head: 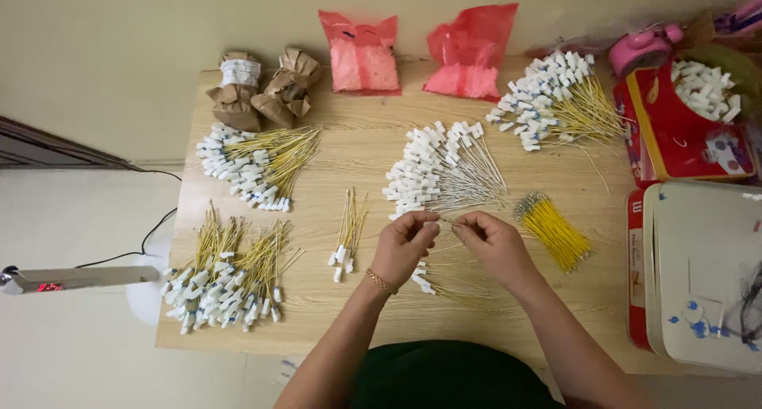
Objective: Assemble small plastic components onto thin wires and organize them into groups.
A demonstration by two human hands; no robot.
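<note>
My left hand [402, 246] and my right hand [494, 244] meet over the middle of the wooden table [341, 306], fingertips pinched together on a thin wire piece with a small white connector; the piece itself is mostly hidden by my fingers. Just beyond my hands lies a pile of white connectors on grey wires [440, 171]. A bundle of bare yellow wires [553, 230] lies right of my right hand. A few finished pieces [432, 286] lie under my wrists, and a small group of yellow wired connectors [347, 234] sits left of my left hand.
Heaps of yellow wired connectors lie at far left [226, 278], upper left [254, 164] and upper right [556, 99]. Two red bags [361, 55] and brown paper bundles [262, 87] stand at the back. A red box of white connectors [683, 123] and a white tray [706, 274] sit right.
</note>
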